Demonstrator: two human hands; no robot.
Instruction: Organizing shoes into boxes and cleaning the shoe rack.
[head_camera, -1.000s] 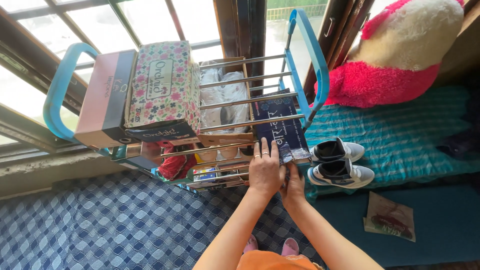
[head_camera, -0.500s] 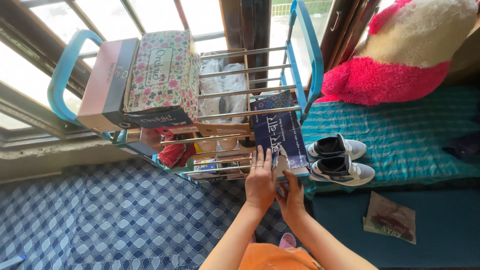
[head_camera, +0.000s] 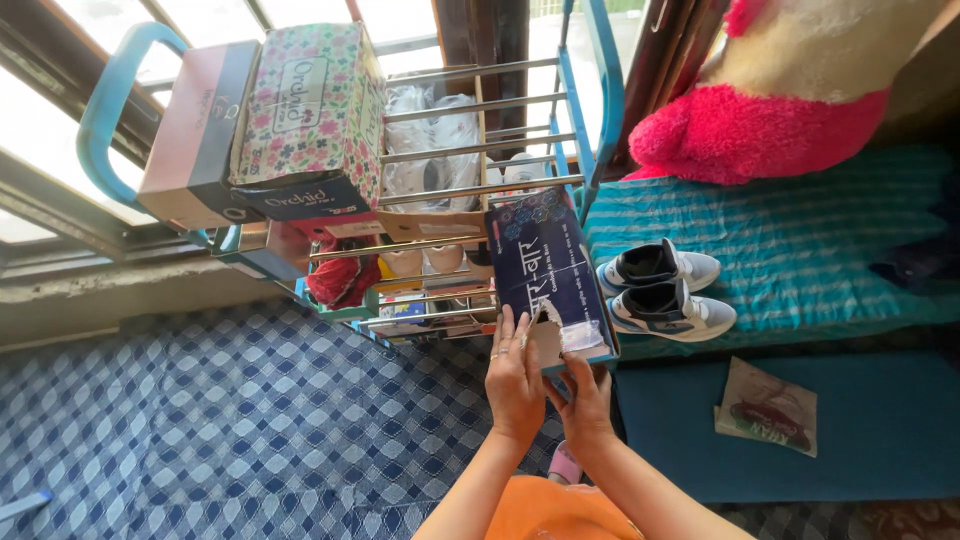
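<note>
We stand over a blue-framed shoe rack (head_camera: 600, 90) with metal rails, set on a blue checked floor covering (head_camera: 200, 420). On its top tier sit a floral box (head_camera: 310, 100) and a pink-and-navy box (head_camera: 195, 125). Right of it, a pair of sneakers (head_camera: 665, 290) rests on a teal bed (head_camera: 800, 250). The dark blue shoebox (head_camera: 540, 265) juts from the rack's right end, its long axis running away from us. Our left hand (head_camera: 515, 385) lies flat against its near left side, fingers extended; our right hand (head_camera: 585, 405) cups the near end from below. Both touch it, the right grip underneath.
</note>
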